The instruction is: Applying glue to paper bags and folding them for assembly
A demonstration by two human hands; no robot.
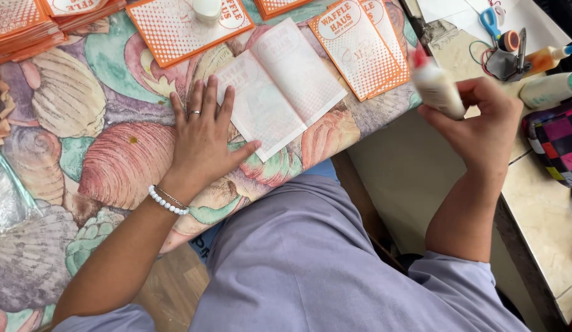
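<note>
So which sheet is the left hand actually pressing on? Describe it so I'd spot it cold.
On the seashell-patterned tablecloth, find the left hand lying flat. Its fingers rest on the near edge of a pale sheet, unfolded with a centre crease. The neighbouring sheets show bright orange dotted faces; this one looks whitish and faded.

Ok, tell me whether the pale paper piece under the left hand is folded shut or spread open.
Spread open. The paper piece lies flat, two panels either side of a centre crease, pale inside up. The left hand presses its near-left edge.

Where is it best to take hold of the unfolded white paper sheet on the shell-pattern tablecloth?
Probably the unfolded white paper sheet is best pinched at its free right edge, from the right. It lies flat, the left hand pins its left corner, and that edge has bare shell-pattern tablecloth beside it.
</note>
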